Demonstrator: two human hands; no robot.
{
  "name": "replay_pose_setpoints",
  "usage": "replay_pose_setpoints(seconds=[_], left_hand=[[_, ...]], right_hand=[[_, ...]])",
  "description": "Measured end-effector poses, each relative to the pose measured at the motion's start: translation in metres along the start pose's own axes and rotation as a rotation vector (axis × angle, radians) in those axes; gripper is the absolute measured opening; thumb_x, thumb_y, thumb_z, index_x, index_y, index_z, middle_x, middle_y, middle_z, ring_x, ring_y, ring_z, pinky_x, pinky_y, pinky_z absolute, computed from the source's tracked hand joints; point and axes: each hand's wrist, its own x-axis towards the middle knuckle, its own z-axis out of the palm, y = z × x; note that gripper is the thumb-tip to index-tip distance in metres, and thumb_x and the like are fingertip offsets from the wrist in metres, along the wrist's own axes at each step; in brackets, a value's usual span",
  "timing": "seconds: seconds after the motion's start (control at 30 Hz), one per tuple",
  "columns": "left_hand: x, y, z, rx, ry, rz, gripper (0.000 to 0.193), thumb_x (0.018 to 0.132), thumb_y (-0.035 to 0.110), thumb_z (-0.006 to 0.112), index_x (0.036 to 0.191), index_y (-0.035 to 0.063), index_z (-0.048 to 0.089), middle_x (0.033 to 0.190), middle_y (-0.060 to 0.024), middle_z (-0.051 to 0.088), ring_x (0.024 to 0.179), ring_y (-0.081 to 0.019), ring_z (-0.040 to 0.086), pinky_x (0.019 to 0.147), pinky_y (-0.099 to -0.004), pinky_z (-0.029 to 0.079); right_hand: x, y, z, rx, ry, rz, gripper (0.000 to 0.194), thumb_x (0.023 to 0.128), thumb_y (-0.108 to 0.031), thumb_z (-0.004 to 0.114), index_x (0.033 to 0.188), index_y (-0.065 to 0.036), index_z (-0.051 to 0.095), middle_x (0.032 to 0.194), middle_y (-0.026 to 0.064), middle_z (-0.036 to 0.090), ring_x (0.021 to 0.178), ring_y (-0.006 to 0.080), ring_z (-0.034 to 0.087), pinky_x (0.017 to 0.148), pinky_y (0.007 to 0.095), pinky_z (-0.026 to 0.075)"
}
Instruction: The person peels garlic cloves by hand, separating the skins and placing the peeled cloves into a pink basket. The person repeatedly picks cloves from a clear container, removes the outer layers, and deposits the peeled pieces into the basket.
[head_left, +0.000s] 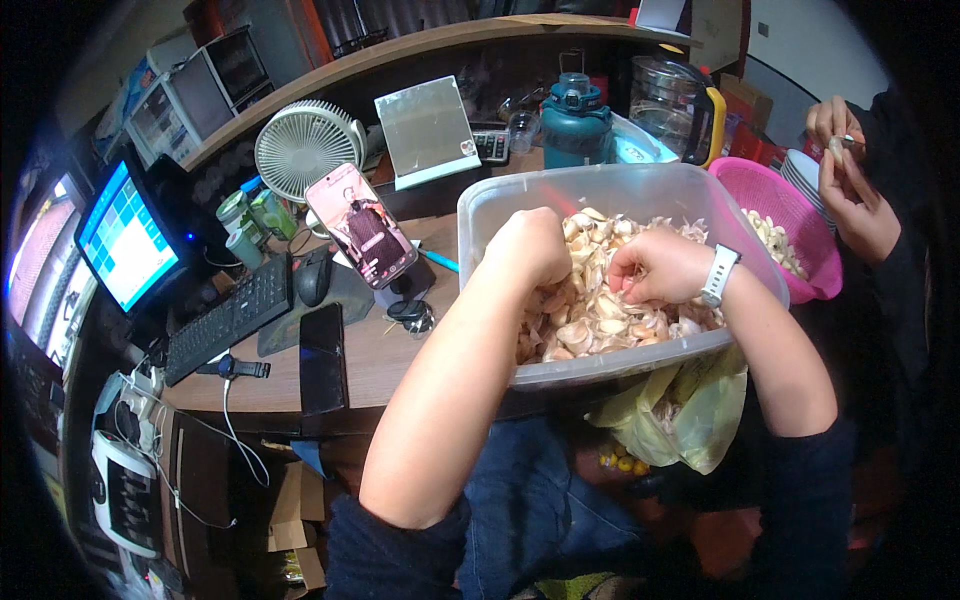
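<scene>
A translucent plastic tub (592, 367) full of unpeeled garlic cloves (581, 334) stands before me at the desk's edge. Both my hands are inside it. My left hand (531, 244) is curled against the garlic on the tub's left side; its fingertips are hidden, so what it holds does not show. My right hand (652, 268), below a wrist with a white watch (721, 276), touches the cloves near the middle with thumb and fingers drawn together; whether a clove lies between them is unclear. A pink plastic basket (817, 255) with peeled cloves (776, 244) sits to the right.
At right, another person's hands (855, 172) hold a clove above the basket. A yellowish plastic bag (675, 420) hangs below the tub. Leftward are a propped phone (364, 225), a dark phone (322, 360), a fan (307, 146) and a keyboard (232, 319). A teal bottle (576, 124) stands behind.
</scene>
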Motion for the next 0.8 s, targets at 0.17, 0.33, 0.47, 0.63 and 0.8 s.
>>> replay_pose_setpoints(seconds=[0.17,0.33,0.47,0.63,0.8], left_hand=[[0.003,-0.003,-0.003,-0.330,0.136,0.043,0.015,0.064,0.008,0.063,0.077,0.0058,0.069,0.077,-0.0180,0.065,0.076,-0.0293,0.065,0.071,-0.0334,0.051],[0.009,-0.004,0.004,-0.379,0.308,0.149,0.023,0.067,0.012,0.065,0.089,0.0049,0.068,0.086,-0.0170,0.066,0.082,-0.0273,0.064,0.075,-0.0325,0.050],[0.010,-0.007,0.002,-0.494,0.138,0.109,0.021,0.081,0.012,0.061,0.100,0.0046,0.064,0.092,-0.0102,0.065,0.085,-0.0144,0.062,0.072,-0.0255,0.048],[0.004,-0.006,-0.003,-1.165,-0.202,0.127,0.019,0.085,0.017,0.063,0.093,0.0008,0.060,0.080,-0.0044,0.061,0.073,-0.0108,0.059,0.066,-0.0224,0.047],[0.014,-0.001,0.001,-1.138,-0.073,0.322,0.015,0.079,0.005,0.067,0.091,-0.0019,0.061,0.082,-0.0054,0.063,0.074,-0.0109,0.060,0.068,-0.0215,0.049]], right_hand=[[0.003,0.003,-0.009,0.484,0.059,0.016,0.006,0.080,-0.001,0.060,0.086,-0.001,0.061,0.073,0.0012,0.059,0.060,0.0073,0.054,0.057,0.0208,0.047],[0.002,0.001,-0.013,0.773,0.225,-0.039,0.009,0.082,-0.001,0.059,0.091,-0.001,0.060,0.084,0.0031,0.060,0.073,0.0074,0.055,0.064,0.0204,0.048],[0.002,0.000,-0.015,0.816,0.383,-0.029,0.010,0.084,-0.002,0.058,0.094,-0.001,0.059,0.087,0.0034,0.060,0.075,0.0073,0.055,0.066,0.0195,0.048],[0.007,0.004,-0.013,1.034,0.416,0.012,0.011,0.085,-0.002,0.056,0.096,-0.001,0.058,0.090,0.0036,0.060,0.075,0.0066,0.055,0.067,0.0178,0.047],[0.015,0.001,-0.007,1.223,0.230,-0.027,0.021,0.091,-0.018,0.053,0.106,-0.004,0.053,0.092,-0.0010,0.056,0.074,0.0028,0.051,0.063,0.0146,0.044]])
